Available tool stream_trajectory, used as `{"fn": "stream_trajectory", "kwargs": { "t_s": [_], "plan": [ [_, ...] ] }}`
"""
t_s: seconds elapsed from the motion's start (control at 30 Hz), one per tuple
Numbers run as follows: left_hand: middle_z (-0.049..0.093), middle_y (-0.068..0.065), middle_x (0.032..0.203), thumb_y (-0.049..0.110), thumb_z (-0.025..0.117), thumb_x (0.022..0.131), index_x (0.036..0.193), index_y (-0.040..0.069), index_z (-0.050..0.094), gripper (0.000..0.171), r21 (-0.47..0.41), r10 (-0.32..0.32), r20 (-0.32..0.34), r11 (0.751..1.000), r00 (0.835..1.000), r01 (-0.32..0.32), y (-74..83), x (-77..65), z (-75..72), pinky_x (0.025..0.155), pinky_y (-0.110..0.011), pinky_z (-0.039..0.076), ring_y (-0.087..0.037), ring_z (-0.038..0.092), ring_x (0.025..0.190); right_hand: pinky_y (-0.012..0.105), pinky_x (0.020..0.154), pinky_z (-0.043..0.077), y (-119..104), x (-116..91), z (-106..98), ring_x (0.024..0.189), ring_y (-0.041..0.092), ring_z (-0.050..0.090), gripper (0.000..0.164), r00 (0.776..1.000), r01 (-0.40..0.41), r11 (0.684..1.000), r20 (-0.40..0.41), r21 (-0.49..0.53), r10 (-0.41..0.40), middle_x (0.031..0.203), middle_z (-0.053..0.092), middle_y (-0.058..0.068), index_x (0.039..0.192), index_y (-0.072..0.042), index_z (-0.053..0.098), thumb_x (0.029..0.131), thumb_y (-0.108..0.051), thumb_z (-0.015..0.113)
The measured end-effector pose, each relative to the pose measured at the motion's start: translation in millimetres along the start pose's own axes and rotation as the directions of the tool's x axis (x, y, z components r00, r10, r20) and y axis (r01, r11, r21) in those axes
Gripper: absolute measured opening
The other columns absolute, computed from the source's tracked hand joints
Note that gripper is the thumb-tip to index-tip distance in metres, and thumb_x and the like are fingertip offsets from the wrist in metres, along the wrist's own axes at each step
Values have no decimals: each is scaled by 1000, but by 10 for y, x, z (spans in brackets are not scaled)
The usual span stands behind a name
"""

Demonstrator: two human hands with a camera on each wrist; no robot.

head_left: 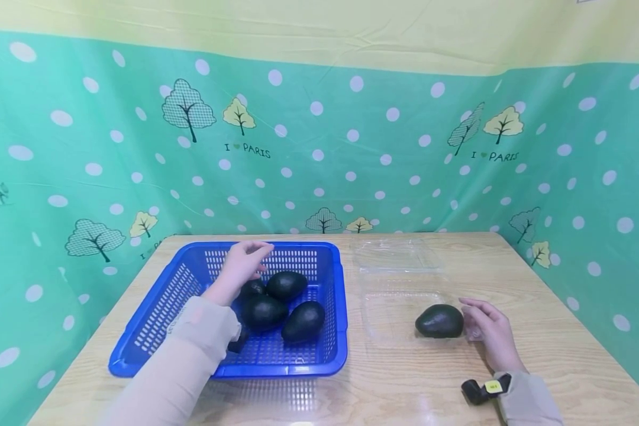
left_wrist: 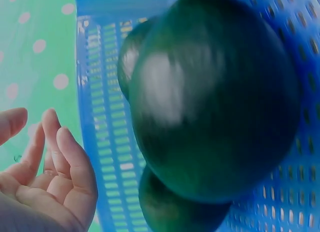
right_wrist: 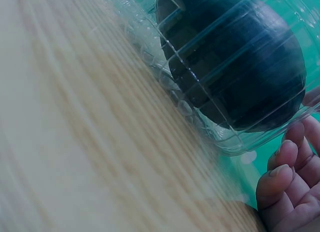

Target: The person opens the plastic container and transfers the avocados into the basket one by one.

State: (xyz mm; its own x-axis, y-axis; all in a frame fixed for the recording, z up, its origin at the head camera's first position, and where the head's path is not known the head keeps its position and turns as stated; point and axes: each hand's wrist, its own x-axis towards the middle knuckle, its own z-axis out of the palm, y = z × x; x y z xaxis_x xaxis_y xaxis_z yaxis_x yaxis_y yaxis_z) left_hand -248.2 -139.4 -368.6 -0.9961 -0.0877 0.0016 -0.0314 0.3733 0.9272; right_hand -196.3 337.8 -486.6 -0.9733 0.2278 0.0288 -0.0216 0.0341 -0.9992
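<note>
My left hand point(head_left: 247, 260) hovers over the blue plastic basket point(head_left: 342, 307) with loosely bent fingers and nothing between them. Beneath it lie several dark green avocados point(head_left: 305, 321); the left wrist view shows one large avocado point(left_wrist: 215, 101) up close, with two more partly hidden behind it. On the right, an open clear plastic container point(head_left: 383, 319) has a single avocado point(head_left: 439, 321) at the right side of its tray. My right hand point(head_left: 492, 331) grips the container's right rim beside that avocado, fingers curled against the outer wall point(right_wrist: 300, 167).
The container's clear lid point(head_left: 394, 254) lies folded back behind its tray. Wood-grain table point(head_left: 394, 390) shows in front of the basket and container. A green dotted curtain point(head_left: 319, 154) closes off the back and both sides. The right wrist carries a black strap point(head_left: 476, 391).
</note>
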Motion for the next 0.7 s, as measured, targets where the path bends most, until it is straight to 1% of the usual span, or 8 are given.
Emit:
{"fn": "stream_trajectory", "kwargs": {
  "t_s": [0.1,0.23,0.37,0.5,0.57,0.7],
  "plan": [
    [61,-21,132,34,56,100,129,3,59,43,-7,22,-5,1000,1000,-22,27,-20,64,71,-26,55,-30,68,97,21,53,49,-3,-6,4,62,4,55,19,1000,5,1000,1,1,-5,70,61,-11,96,-36,71,98,-21,60],
    [64,-21,126,32,57,100,128,2,59,41,5,64,-19,998,998,-64,64,-55,130,65,-22,52,-23,68,85,21,53,49,-2,-12,8,61,4,55,19,1000,14,1000,2,-2,-14,70,61,-11,96,-35,71,98,-20,60],
    [66,-19,122,30,58,100,127,2,61,39,16,95,-27,995,995,-95,95,-81,183,64,-22,51,-24,67,83,21,53,49,1,-9,8,61,4,55,20,1000,20,1000,-1,-6,-20,70,61,-11,96,-36,71,99,-20,59],
    [66,-18,120,30,58,100,126,3,62,38,21,106,-25,994,994,-105,131,-100,236,65,-23,52,-26,67,85,21,52,49,1,-5,5,60,4,55,22,1000,21,1000,-2,-3,-21,69,61,-11,95,-37,72,98,-19,59],
    [66,-18,120,30,57,100,126,3,62,38,19,112,-25,994,993,-111,149,-110,262,65,-24,51,-24,66,84,21,52,49,1,-5,5,60,4,55,21,1000,21,1000,-1,1,-21,69,61,-10,94,-36,72,98,-19,60],
    [67,-15,119,32,58,99,125,6,64,37,28,116,-29,993,993,-116,186,-135,319,66,-24,52,-25,67,86,21,51,49,6,-3,5,59,4,55,20,1000,19,1000,5,14,-19,68,61,-10,95,-35,72,98,-19,60]
  ]
}}
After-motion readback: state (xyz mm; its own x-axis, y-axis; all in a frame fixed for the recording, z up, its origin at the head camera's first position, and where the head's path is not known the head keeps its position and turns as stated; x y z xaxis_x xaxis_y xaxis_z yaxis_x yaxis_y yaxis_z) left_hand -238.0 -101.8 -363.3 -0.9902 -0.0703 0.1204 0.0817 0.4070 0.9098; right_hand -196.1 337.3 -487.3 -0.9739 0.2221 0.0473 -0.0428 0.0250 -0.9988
